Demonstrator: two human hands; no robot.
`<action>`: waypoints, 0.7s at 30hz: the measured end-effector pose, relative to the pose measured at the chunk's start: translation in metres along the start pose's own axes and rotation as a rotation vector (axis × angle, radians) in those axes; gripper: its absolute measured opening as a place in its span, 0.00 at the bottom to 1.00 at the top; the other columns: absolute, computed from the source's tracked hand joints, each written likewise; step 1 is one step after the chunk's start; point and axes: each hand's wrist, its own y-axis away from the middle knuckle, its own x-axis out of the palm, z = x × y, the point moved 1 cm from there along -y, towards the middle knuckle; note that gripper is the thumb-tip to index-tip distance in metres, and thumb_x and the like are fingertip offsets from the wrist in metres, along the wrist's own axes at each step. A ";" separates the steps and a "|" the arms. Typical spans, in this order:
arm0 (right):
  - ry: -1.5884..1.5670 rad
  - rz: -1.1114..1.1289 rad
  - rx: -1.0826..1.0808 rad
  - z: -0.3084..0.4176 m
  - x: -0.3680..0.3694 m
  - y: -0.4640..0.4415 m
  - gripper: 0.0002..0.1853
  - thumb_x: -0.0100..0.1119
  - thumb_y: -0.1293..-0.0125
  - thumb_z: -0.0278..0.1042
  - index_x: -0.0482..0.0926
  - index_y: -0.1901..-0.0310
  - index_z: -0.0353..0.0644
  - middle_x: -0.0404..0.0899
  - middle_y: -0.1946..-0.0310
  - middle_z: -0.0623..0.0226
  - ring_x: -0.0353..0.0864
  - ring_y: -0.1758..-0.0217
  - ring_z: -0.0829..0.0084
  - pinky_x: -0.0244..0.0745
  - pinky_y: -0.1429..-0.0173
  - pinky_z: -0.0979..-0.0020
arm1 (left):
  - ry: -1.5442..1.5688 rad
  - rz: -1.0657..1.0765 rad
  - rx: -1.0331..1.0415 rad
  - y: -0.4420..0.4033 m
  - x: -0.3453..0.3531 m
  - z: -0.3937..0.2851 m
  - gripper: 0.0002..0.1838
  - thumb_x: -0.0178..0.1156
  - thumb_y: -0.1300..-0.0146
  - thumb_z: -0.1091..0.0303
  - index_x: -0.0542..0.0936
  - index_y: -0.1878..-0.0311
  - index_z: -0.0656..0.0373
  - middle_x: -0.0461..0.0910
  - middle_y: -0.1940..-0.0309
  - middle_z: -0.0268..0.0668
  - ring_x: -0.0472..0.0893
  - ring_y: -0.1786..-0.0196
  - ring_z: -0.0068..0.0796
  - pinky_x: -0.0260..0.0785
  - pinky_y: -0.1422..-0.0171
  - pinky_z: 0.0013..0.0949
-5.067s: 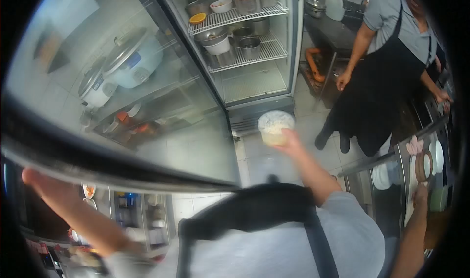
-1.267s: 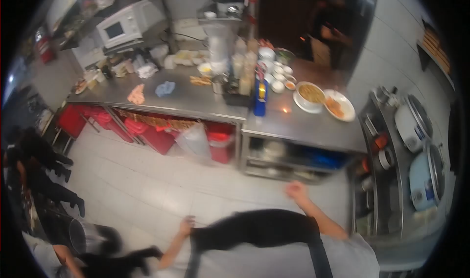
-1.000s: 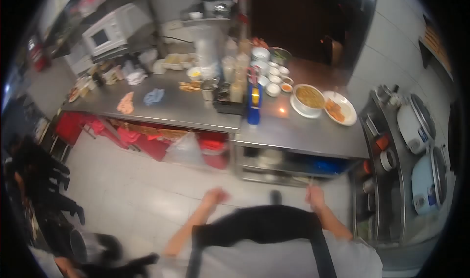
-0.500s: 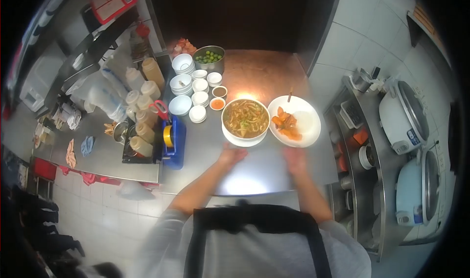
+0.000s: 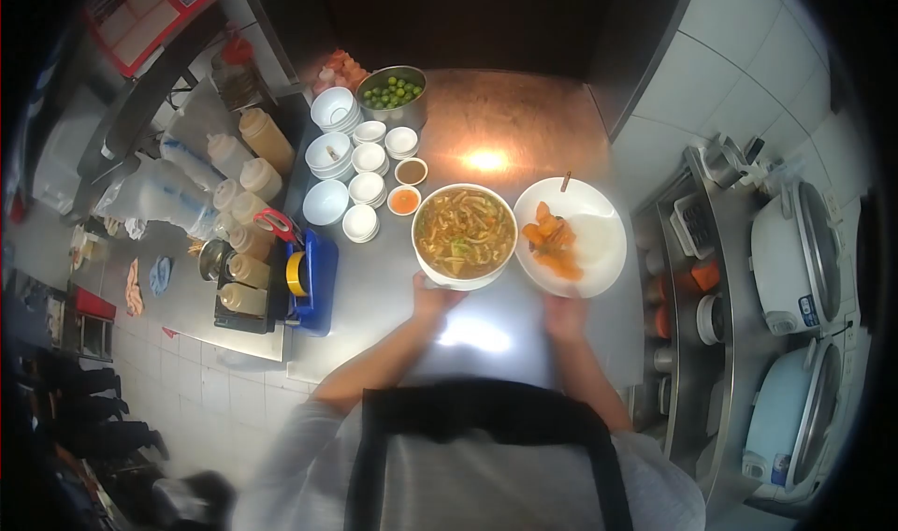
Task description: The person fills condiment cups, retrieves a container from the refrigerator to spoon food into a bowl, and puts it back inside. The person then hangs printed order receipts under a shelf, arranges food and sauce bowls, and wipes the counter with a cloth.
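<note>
A white bowl of noodles in brown broth (image 5: 465, 233) stands on a white underplate (image 5: 453, 281) on the steel counter. My left hand (image 5: 436, 299) is at the underplate's near left edge, closed on its rim, with some fingers hidden. Right beside the bowl is a white plate (image 5: 601, 241) bearing orange pieces of food (image 5: 554, 241) and a pale patch of sauce or rice. At its near edge my right hand (image 5: 565, 318) grips the rim, slightly blurred, its fingertips hidden by the plate. A brown stick-like piece (image 5: 566, 182) lies on the far rim.
Stacked white bowls (image 5: 327, 202), a brown sauce dish (image 5: 411, 171), an orange sauce dish (image 5: 404, 200) and a pot of green limes (image 5: 393, 101) stand left. Nearby are a blue tape dispenser (image 5: 318, 283) and squeeze bottles (image 5: 248, 271). Rice cookers (image 5: 786, 260) occupy the right shelf.
My hands have come forward to the near rims of the underplate and the plate. The view has shifted closer to the counter. The dishes stay in about the same places.
</note>
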 end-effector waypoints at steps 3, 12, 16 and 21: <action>-0.022 -0.049 0.049 0.019 0.027 -0.014 0.26 0.38 0.27 0.26 0.49 0.30 0.55 0.61 0.34 0.58 0.71 0.37 0.59 0.72 0.36 0.50 | 0.016 0.026 0.025 -0.017 0.012 -0.003 0.31 0.43 0.39 0.90 0.50 0.36 0.53 0.66 0.43 0.56 0.80 0.52 0.51 0.82 0.49 0.42; 0.029 -0.040 0.119 0.039 0.062 -0.112 0.23 0.38 0.25 0.30 0.50 0.31 0.53 0.61 0.35 0.58 0.72 0.38 0.58 0.72 0.35 0.51 | 0.016 -0.021 0.004 -0.095 0.074 -0.035 0.33 0.44 0.41 0.89 0.50 0.35 0.53 0.69 0.46 0.53 0.82 0.55 0.47 0.83 0.54 0.40; -0.016 0.049 0.121 0.032 0.067 -0.157 0.24 0.39 0.25 0.30 0.50 0.31 0.52 0.62 0.36 0.58 0.73 0.40 0.58 0.73 0.36 0.52 | 0.036 -0.020 0.046 -0.139 0.096 -0.047 0.33 0.44 0.40 0.88 0.50 0.34 0.53 0.71 0.47 0.52 0.83 0.57 0.45 0.84 0.58 0.39; 0.029 -0.028 0.132 0.021 0.080 -0.202 0.24 0.40 0.26 0.30 0.52 0.31 0.50 0.65 0.37 0.57 0.74 0.41 0.59 0.75 0.38 0.54 | 0.047 -0.082 0.027 -0.186 0.117 -0.064 0.33 0.46 0.40 0.88 0.51 0.34 0.54 0.75 0.52 0.51 0.85 0.63 0.43 0.84 0.64 0.36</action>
